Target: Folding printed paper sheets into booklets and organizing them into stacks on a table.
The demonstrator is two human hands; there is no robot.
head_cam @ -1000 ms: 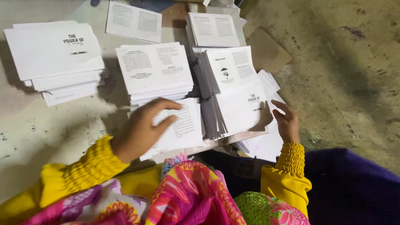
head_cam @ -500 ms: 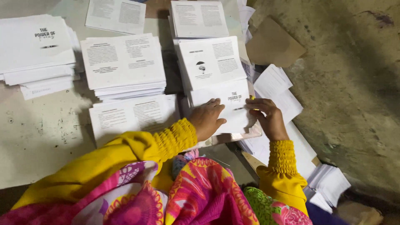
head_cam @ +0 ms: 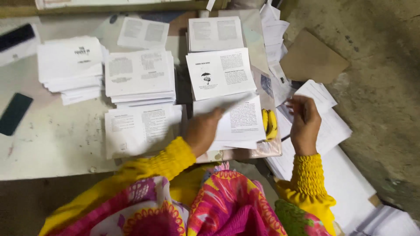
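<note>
Pressing down on the near stack of white printed paper sheets (head_cam: 240, 120), the left hand (head_cam: 202, 131) lies flat with fingers together; the right hand (head_cam: 305, 122) hovers beside it, grip unclear. Keep edges squared: yellow bananas (head_cam: 269, 123) crowd the stack's right edge, loose white sheets (head_cam: 332, 126) lie beyond

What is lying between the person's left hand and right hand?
In the head view, the top printed white sheet and a yellow banana picture lie between the left hand and right hand.

Head cam, steep downward view, close over table (head_cam: 52, 144) w/ hands.
</note>
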